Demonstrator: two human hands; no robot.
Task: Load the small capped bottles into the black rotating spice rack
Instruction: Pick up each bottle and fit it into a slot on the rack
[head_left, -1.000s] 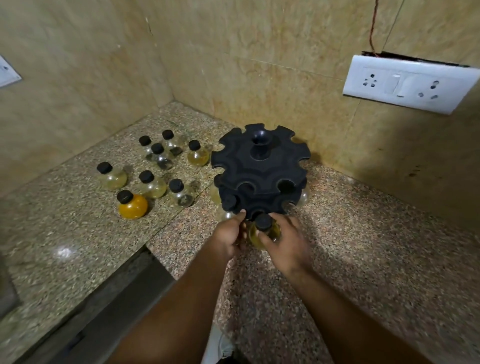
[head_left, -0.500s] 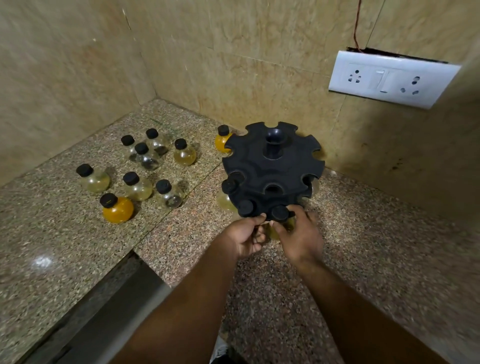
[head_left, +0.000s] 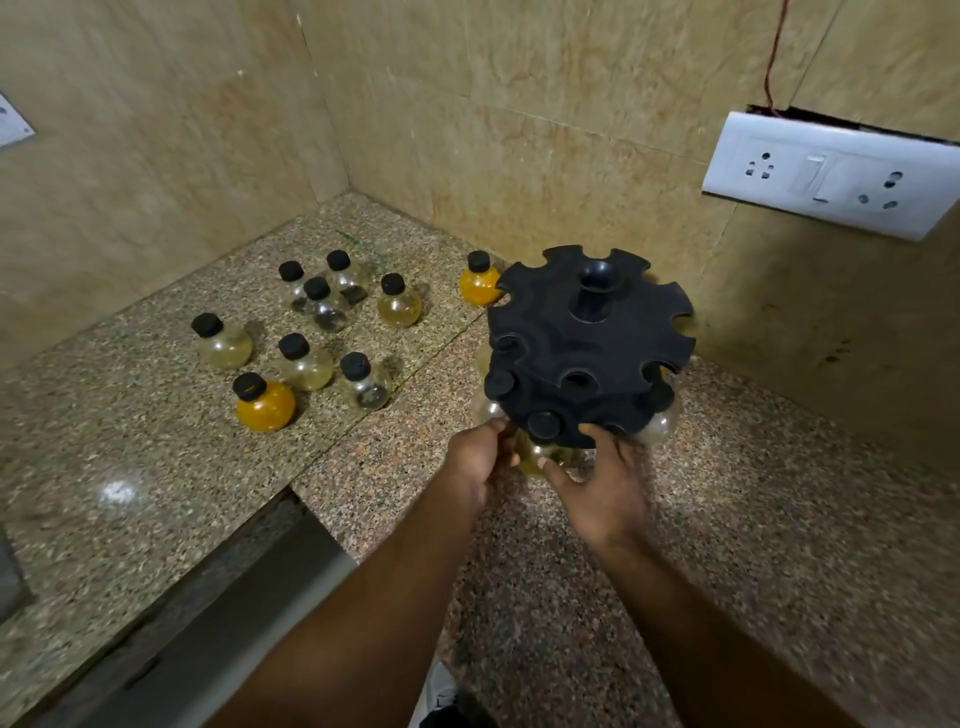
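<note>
The black rotating spice rack (head_left: 589, 348) stands on the granite counter (head_left: 753, 519) near the corner. A yellowish round bottle (head_left: 540, 454) with a black cap hangs in a front slot of the rack's lower tier. My left hand (head_left: 480, 460) and my right hand (head_left: 602, 483) both grip this bottle from either side. More capped bottles hang in neighbouring lower slots, such as one at the left (head_left: 491, 400) and one at the right (head_left: 660, 423). Several loose bottles, among them an orange one (head_left: 265, 405), stand on the counter to the left.
Another orange bottle (head_left: 480, 283) stands behind the rack's left edge. Tiled walls close off the corner, with a white switch and socket plate (head_left: 831, 174) on the right wall. The counter's front edge (head_left: 234, 587) runs below the loose bottles.
The bottle has gone from in front of the rack into a lower front slot, with both hands following it in. The camera view has shifted slightly.
</note>
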